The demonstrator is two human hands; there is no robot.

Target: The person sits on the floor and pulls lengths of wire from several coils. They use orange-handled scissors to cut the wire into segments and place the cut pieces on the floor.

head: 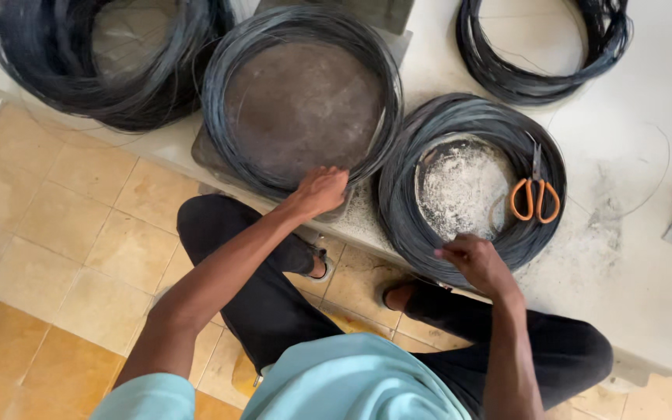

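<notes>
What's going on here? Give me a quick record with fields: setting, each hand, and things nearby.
Setting: person seated on tan tiled floor beside pale raised slab
Left hand: on near edge of dark wire coil around a round metal disc
Right hand: pinching near edge of second dark wire coil
Nearby: orange-handled scissors lying on that second coil

Lighting is soft, even daylight, brightest on the pale slab (631,117) right of the orange-handled scissors (535,198), without hard glare. Shadows beside the scissors are faint. Focus is sharp centrally; edges show wide-angle bending.
</notes>
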